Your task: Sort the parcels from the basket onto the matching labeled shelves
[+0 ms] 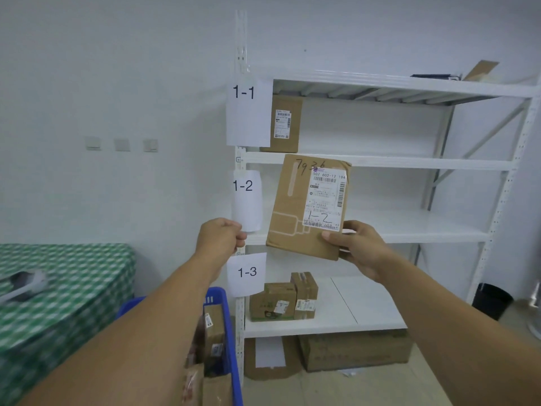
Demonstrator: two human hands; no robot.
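The right grip (355, 247) clamps the parcel (307, 206) by its lower corner, upright before the middle shelf (409, 227) so its handwritten 1-2 reads against the 1-2 tag (247, 200), where the left grip (222, 234) curls, whether pinching it I cannot tell

The tall metal shelving rack (380, 163) is plain white, and its three paper sheets (248, 118) are white too, with black numerals. The flat cardboard parcel (289, 206) held up before it is tan brown with pale printed outlines, black handwriting and a white barcode label. Down to the left, the plastic basket (230, 347) is bright blue and the table cloth (73, 288) is checked green and white.
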